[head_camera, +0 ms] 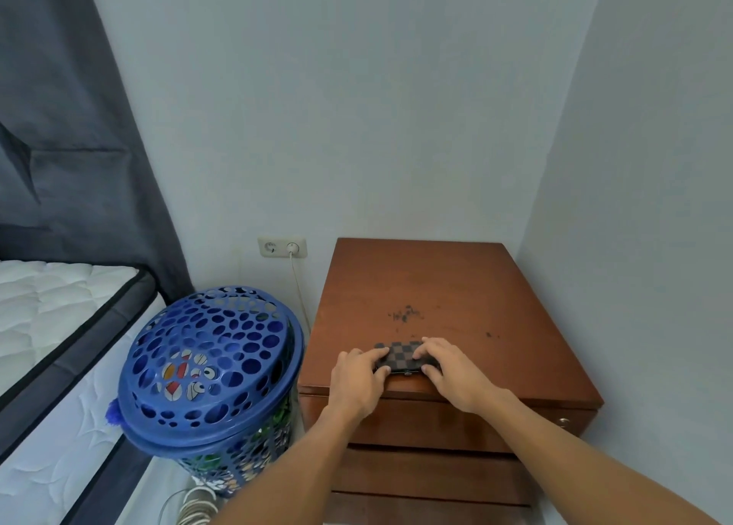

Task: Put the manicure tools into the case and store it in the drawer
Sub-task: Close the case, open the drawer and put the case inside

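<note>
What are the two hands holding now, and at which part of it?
Both hands grip the checkered case on the wooden dresser: the left hand at its left end, the right hand at its right end, fingers on top.

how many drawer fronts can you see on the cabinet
3, stacked down the cabinet's front: top drawer just under the case, middle drawer below it, bottom drawer cut off by the frame edge. The arms hide parts; more may lie lower.

One case (402, 355), two hands (359, 382) (456, 374), one nightstand (436, 286), one basket (210, 370).
</note>
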